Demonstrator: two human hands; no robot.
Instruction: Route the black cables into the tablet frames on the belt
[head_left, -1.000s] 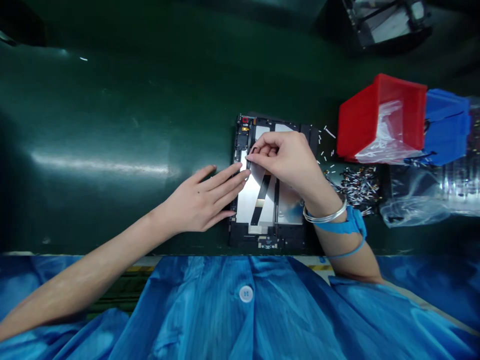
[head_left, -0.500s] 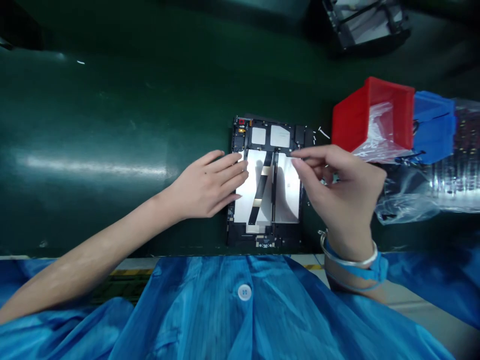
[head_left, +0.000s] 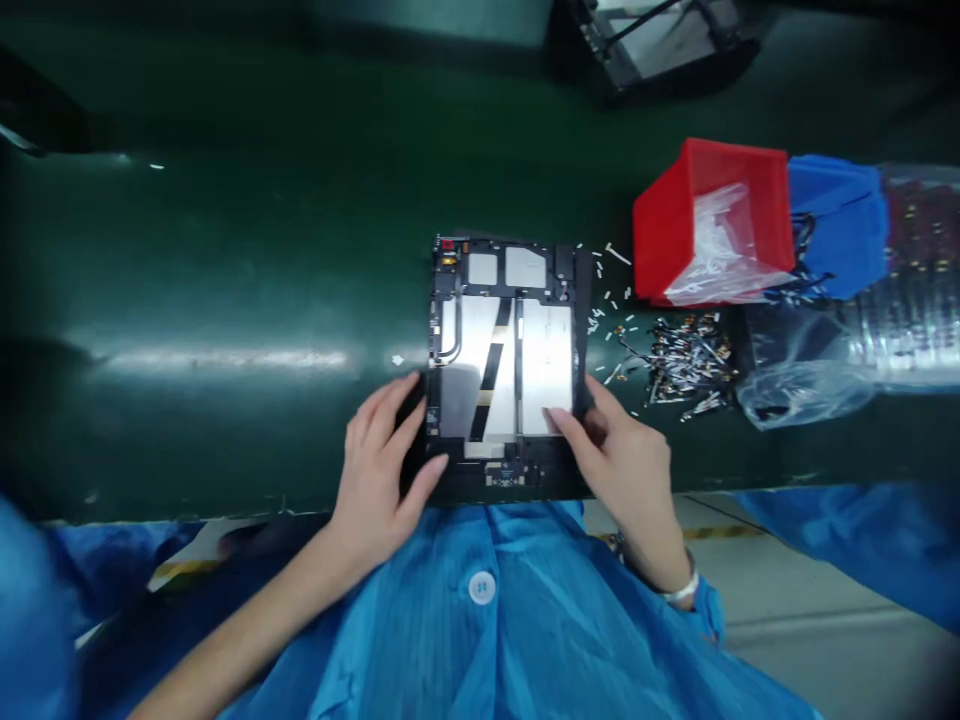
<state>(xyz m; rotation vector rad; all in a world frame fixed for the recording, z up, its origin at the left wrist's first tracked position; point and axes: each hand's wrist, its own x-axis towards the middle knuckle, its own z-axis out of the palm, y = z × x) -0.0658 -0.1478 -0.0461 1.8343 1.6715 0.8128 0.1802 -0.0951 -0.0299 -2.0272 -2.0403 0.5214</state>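
An opened tablet lies flat on the green belt, with silver battery cells, a black ribbon cable and circuit boards showing. My left hand grips its lower left corner, thumb on the bottom edge and fingers along the left side. My right hand holds the lower right corner, with a finger resting on the right battery cell. A silver bangle and a blue wrist strap sit on my right wrist.
A red bin lined with plastic and a blue bin stand to the right. Small connector parts and white scraps lie scattered beside the tablet. A clear plastic bag lies at the right. A dark device sits at the top.
Both hands have dropped from the tablet's upper middle to its lower corners. My right hand has left the pinch it held above the right battery. The view has shifted right.
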